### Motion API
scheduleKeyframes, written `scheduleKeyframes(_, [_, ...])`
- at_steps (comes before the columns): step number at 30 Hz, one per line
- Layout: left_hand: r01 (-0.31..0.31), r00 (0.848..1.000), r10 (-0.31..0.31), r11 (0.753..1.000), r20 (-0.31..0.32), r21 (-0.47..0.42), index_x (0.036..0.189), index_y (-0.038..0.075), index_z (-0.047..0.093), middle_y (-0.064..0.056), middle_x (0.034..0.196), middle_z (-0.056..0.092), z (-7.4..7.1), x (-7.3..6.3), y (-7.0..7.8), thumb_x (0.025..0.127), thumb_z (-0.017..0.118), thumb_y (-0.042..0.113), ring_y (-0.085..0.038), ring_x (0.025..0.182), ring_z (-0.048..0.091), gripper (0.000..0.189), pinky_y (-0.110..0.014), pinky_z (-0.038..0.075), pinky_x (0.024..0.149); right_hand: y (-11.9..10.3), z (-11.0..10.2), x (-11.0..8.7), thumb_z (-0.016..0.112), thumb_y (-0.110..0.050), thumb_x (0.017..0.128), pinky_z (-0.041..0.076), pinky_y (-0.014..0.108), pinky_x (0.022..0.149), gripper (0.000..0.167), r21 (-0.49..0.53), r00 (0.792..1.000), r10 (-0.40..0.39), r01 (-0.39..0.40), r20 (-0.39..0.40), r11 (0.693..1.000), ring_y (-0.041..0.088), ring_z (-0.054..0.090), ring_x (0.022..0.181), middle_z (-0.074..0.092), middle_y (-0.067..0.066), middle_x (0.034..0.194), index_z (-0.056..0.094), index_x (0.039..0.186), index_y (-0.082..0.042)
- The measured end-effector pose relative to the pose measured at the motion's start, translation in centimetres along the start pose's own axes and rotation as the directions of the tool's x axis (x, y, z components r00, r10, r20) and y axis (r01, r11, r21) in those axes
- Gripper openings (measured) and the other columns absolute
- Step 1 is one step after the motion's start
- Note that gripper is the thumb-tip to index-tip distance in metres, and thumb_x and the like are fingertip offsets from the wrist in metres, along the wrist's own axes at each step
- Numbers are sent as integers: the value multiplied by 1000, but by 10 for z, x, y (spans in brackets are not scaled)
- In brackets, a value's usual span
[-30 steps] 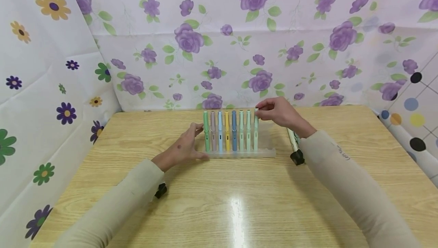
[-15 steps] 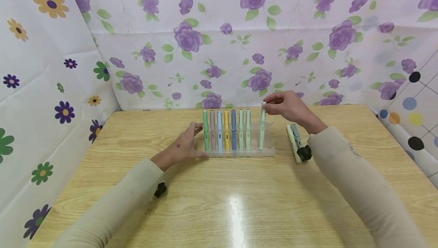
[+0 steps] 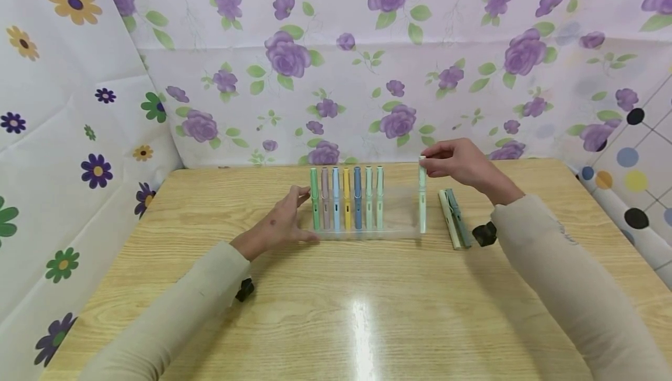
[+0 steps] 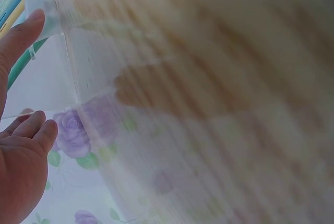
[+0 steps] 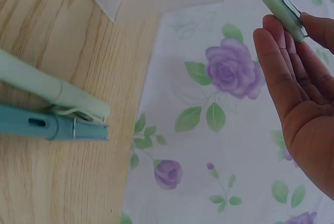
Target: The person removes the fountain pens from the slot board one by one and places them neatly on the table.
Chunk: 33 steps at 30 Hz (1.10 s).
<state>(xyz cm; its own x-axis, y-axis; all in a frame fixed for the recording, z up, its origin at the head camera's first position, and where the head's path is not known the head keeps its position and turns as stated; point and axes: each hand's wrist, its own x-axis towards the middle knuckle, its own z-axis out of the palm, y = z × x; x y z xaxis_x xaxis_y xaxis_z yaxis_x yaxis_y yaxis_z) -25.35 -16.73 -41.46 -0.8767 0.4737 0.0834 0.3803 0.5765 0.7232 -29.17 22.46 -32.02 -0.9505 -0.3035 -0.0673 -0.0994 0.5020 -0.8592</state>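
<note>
A clear plastic pen stand [image 3: 401,209] holds a row of upright pens: green [image 3: 315,198], mauve, light blue, yellow [image 3: 347,198], dark blue [image 3: 358,198] and two pale green [image 3: 380,197]. My left hand [image 3: 278,219] grips the stand's left end, thumb low at the front and fingers behind. At the far right end, my right hand [image 3: 462,162] pinches another pale green pen [image 3: 422,200] by its cap top. This pen stands upright, its lower tip overlapping the stand's front ledge. In the right wrist view, thumb and fingertips meet at the cap end [image 5: 292,23], beside the clip.
To the right of the stand, a pale pen [image 3: 449,217] and a grey-teal pen [image 3: 459,217] lie side by side on the wooden table [image 3: 325,299]. A flowered cloth [image 3: 236,107] hangs close behind the table's back edge.
My right hand has lifted the pale green pen from beside the other pale green ones and carried it right to the stand's end. My left hand stays at the stand's left end.
</note>
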Motion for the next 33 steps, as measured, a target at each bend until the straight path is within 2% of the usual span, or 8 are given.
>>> scheduleKeyframes(5, [3, 1000, -3, 1000, 0, -4, 139, 0, 27, -19, 157, 29, 0, 0, 0, 71, 91, 10, -34, 146, 29, 94, -43, 31, 117, 8, -10, -4, 65, -24, 100, 60, 32, 85, 43, -14, 1000, 9, -9, -6, 1000, 29, 68, 102, 63, 18, 122, 58, 131, 5])
scheduleKeyframes(10, [0, 1000, 0, 1000, 3, -10, 139, 1, 27, -19, 157, 28, 0, 0, -1, 71, 91, 10, -34, 146, 29, 94, -44, 31, 117, 14, -20, -10, 64, -24, 100, 60, 31, 84, 46, -26, 1000, 24, -24, 5, 999, 25, 68, 101, 58, 20, 127, 56, 135, 6])
scheduleKeyframes(18, [-2, 1000, 2, 1000, 1, -13, 138, 1, 27, -19, 156, 30, 0, 0, 0, 71, 91, 10, -34, 146, 29, 93, -45, 32, 117, 27, -34, -16, 62, -31, 101, 59, 32, 87, 50, -64, 998, 66, -65, 2, 996, 27, 67, 104, 56, 21, 132, 54, 137, 4])
scheduleKeyframes(23, [9, 1000, -9, 1000, 2, -15, 137, 1, 28, -19, 157, 29, 0, 0, 0, 71, 91, 9, -34, 146, 28, 91, -45, 32, 117, 36, -40, -18, 62, -39, 99, 57, 39, 94, 54, -77, 997, 82, -82, -1, 994, 26, 66, 106, 57, 18, 133, 56, 137, 0])
scheduleKeyframes(30, [17, 1000, -17, 1000, -1, -11, 136, 1, 28, -19, 157, 29, 0, 0, 1, 70, 91, 8, -34, 146, 29, 92, -44, 30, 118, 49, -49, -20, 62, -47, 97, 47, 54, 104, 65, -95, 992, 125, -126, -14, 987, 27, 68, 106, 58, 21, 133, 52, 141, 0])
scheduleKeyframes(33, [18, 1000, -18, 1000, -2, -5, 136, 1, 29, -19, 157, 29, 0, 0, 2, 71, 91, 8, -34, 146, 29, 91, -44, 30, 118, 58, -52, -19, 61, -42, 99, 48, 51, 104, 61, -86, 990, 140, -141, -24, 986, 22, 69, 103, 58, 22, 133, 51, 142, 1])
